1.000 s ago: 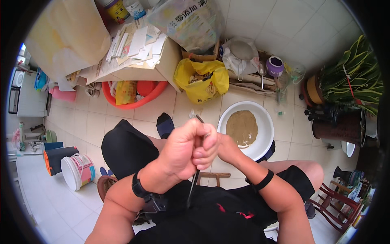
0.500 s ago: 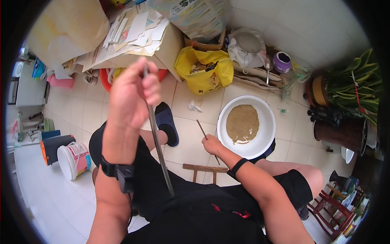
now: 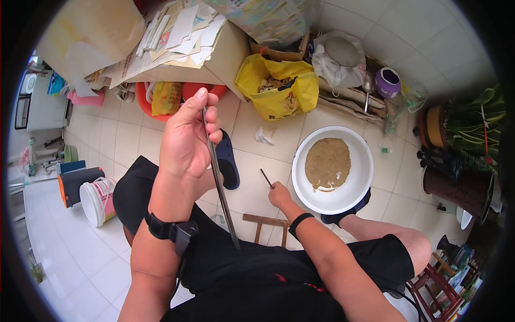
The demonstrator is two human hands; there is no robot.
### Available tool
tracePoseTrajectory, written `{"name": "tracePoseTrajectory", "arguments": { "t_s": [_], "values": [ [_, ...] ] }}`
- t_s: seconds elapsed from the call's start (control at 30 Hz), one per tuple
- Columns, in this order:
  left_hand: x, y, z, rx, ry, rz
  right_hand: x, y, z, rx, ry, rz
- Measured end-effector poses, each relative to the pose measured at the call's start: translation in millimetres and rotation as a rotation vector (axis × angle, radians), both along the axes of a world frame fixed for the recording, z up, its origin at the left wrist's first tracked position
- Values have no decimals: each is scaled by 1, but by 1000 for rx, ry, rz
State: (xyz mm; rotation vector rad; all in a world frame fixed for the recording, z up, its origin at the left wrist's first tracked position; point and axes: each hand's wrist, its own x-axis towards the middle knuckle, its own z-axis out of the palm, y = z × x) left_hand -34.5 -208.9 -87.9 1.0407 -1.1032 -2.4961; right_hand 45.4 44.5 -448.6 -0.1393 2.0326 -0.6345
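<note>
Head view: long rod in the left grip, short stick in the right

Between thumb and curled fingers, the left hand point(image 3: 185, 147) is closed on a long, dark, slender rod point(image 3: 221, 188), gripping it by its upper end. The rod lies below and slightly right of that grip: its long axis falls steeply from upper left to lower right, and the lower tip points at the person's lap, over the black clothing point(image 3: 257, 268). The left hand alone touches it; the right hand point(image 3: 280, 195) is set apart, lower and to the right.

That right hand is curled around a thin stick point(image 3: 265, 175), whose visible end pokes out toward the upper left; the rest is hidden by the fist. Its axis leans the same way as the rod's, though less steeply, and the two do not touch.

Just right of the fist, a white basin point(image 3: 363, 161) with a brown mass point(image 3: 327, 161) inside stands on the tiled floor point(image 3: 263, 198), nearer the right hand than the left.
</note>
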Motion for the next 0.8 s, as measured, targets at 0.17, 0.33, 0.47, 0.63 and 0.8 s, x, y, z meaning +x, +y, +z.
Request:
{"name": "tracePoseTrajectory", "arguments": {
  "t_s": [0.17,0.33,0.47,0.63,0.8],
  "values": [
    [4,33,5,139,93,-122,-2,0,3,-34,2,-67],
    [11,42,22,208,179,-119,-6,-8,17,-87,17,-63],
    [11,27,26,236,165,-99,-10,-1,20,-57,65,-60],
    [8,-25,29,189,244,28,-7,-5,51,20,149,85],
    [4,-42,1,292,200,240,-27,-17,127,-374,302,108]
  ]
}}
